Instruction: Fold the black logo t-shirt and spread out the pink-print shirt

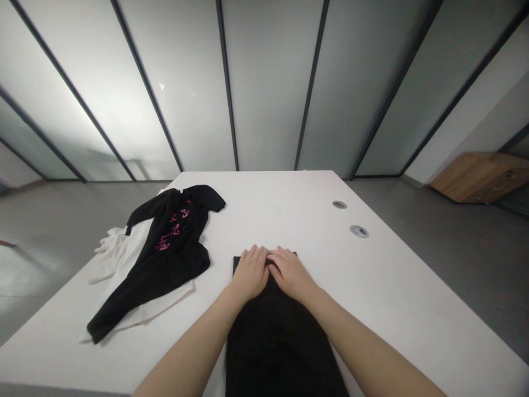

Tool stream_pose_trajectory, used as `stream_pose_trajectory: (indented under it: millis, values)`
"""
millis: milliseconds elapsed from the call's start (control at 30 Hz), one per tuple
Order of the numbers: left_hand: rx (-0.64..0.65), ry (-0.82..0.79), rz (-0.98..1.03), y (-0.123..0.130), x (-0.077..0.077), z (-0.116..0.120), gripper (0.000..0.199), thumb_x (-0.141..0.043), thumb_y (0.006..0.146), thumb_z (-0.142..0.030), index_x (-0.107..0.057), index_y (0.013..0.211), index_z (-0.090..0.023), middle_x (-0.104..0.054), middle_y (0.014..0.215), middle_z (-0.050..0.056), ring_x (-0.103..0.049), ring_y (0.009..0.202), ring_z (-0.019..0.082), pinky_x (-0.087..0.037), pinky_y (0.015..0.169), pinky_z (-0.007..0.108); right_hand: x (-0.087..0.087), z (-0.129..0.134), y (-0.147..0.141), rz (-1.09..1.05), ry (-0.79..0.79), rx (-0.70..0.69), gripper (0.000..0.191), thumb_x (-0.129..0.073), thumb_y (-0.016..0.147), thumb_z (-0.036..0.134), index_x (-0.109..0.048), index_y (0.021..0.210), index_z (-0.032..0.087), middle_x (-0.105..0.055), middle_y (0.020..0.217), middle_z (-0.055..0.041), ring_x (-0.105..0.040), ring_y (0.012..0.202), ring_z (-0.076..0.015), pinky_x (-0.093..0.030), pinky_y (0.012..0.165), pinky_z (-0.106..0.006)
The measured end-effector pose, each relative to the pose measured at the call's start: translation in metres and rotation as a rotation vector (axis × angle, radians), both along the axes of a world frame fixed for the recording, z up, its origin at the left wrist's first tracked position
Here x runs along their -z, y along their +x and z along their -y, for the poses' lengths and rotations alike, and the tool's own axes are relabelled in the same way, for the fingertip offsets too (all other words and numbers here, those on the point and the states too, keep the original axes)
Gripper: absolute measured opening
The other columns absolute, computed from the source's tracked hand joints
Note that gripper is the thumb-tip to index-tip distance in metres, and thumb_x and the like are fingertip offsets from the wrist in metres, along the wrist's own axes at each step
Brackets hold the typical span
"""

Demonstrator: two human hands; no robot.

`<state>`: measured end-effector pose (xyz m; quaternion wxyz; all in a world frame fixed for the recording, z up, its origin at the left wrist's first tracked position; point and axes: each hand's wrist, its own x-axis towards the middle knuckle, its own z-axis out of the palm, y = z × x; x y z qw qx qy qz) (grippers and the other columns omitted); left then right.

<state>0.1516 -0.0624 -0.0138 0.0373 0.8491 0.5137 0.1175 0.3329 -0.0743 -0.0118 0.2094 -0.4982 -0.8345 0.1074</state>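
Folded black cloth (276, 344) under left hand (250, 273) and right hand (290, 273), fingers (258, 256) flat, gripping nothing, seemingly smoothing it down.

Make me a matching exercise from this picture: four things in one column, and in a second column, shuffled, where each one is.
Things:
1. Black garment
2. Black top with pink print
3. White garment
4. Wooden cabinet

Places:
A. On the floor, to the right of the white table
B. Partly beneath another garment
C. Under the left hand and the right hand
D. Lying on top of another garment

Pairs: 1-C, 2-D, 3-B, 4-A.
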Motion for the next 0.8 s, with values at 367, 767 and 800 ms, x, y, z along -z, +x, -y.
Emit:
stream_pose_trajectory:
  millis: [367,767,800]
  values:
    - [-0.114,-0.043,-0.063,-0.004,0.015,-0.004,0.063,-0.037,0.108,-0.047,-0.042,0.164,-0.018,-0.04,0.169,0.016,-0.033,0.158,0.041,-0.028,0.126,0.062,0.014,-0.005,0.006,0.208,-0.168,0.168,0.064,-0.036,0.109,0.052,-0.043,0.165,0.021,-0.03,0.174,-0.0125,-0.024,0.161,-0.0403,-0.021,0.128,-0.06]
    - [-0.352,0.03,-0.038,-0.035,0.015,-0.022,0.054,-0.043,0.106,-0.041,-0.054,0.153,-0.017,-0.049,0.162,0.022,-0.041,0.152,0.044,-0.036,0.119,0.067,0.028,-0.016,0.041,0.1,-0.082,0.407,0.049,-0.051,0.105,0.051,-0.064,0.142,0.022,-0.047,0.164,-0.0171,-0.036,0.154,-0.0479,-0.032,0.12,-0.065]
    - [-0.337,0.037,-0.034,-0.033,0.012,-0.021,0.051,-0.046,0.105,-0.041,-0.058,0.149,-0.018,-0.051,0.161,0.021,-0.041,0.152,0.044,-0.036,0.119,0.067,0.026,-0.016,0.041,0.092,-0.083,0.417,0.046,-0.054,0.104,0.05,-0.066,0.138,0.022,-0.049,0.162,-0.0173,-0.037,0.153,-0.0481,-0.033,0.119,-0.064]
